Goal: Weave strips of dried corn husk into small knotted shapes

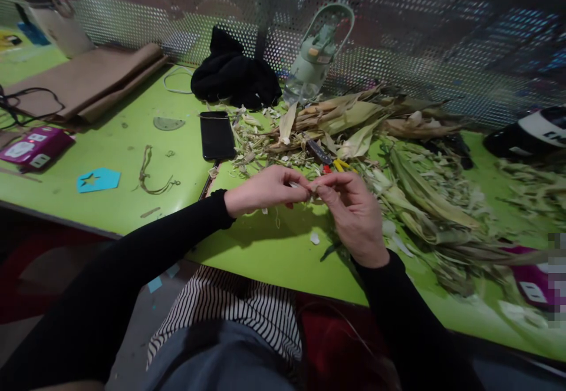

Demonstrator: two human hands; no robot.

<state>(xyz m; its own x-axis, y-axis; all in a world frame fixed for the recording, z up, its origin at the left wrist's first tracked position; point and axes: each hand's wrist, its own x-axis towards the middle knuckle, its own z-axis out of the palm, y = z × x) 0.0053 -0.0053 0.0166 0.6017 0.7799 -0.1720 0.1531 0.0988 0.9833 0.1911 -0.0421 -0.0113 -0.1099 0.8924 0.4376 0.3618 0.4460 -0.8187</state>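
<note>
Both hands meet above the front of the green table. My left hand [276,189] pinches a small pale piece of corn husk [313,190] between thumb and fingers. From the other side, my right hand [354,211] grips the same piece with thumb and forefinger; most of it is hidden by the fingertips. Just beyond the hands lie a dark-bladed tool [319,151] and yellow handles [343,165] among husk scraps. Dried corn husks [354,117] are heaped behind them, and longer green husks [435,205] spread to the right of my right hand.
A black phone [217,135] lies left of the scraps. Behind stand a green water bottle [312,61] and a bundled black cloth [236,75]. Farther left are brown paper [88,78], a purple power socket [35,148] and a blue tag [98,180]. A perforated metal screen [177,10] bounds the table's back.
</note>
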